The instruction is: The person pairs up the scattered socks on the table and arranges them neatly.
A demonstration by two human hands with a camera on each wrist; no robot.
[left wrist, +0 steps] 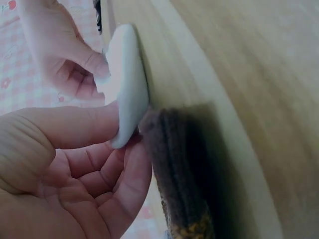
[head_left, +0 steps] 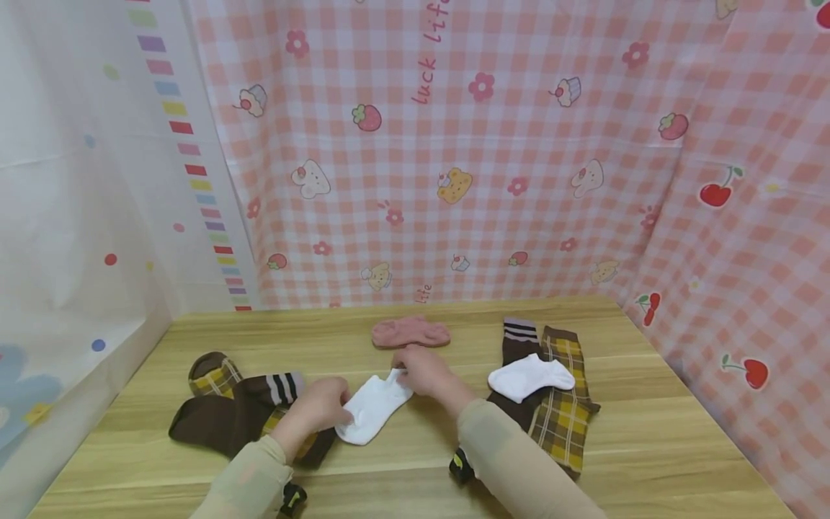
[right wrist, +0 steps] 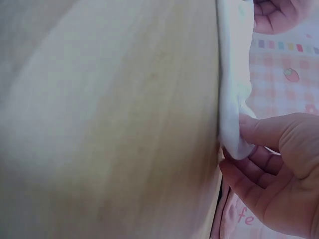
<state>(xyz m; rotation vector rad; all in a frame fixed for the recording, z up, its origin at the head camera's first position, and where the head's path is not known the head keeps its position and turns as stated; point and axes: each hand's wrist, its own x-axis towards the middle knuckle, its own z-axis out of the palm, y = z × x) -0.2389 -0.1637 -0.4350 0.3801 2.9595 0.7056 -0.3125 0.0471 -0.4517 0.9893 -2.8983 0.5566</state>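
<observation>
A white ankle sock (head_left: 371,409) lies stretched between both hands at the middle of the table. My left hand (head_left: 322,404) pinches its near left end between thumb and fingers, as the left wrist view also shows on the white sock (left wrist: 127,84). With thumb and fingertips my right hand (head_left: 424,371) pinches the far right end; in the right wrist view that end of the white sock (right wrist: 233,114) is between thumb and forefinger. Just beyond the right hand is a pink sock (head_left: 410,332). Close by the left hand lies a brown sock cuff (left wrist: 169,149).
On the left, brown striped socks (head_left: 214,422) overlap a yellow plaid sock (head_left: 217,376). To the right, another white sock (head_left: 528,378) lies across a plaid sock (head_left: 563,425) and a brown striped sock (head_left: 519,344). A checked cloth (head_left: 454,144) hangs behind the wooden table (head_left: 661,432).
</observation>
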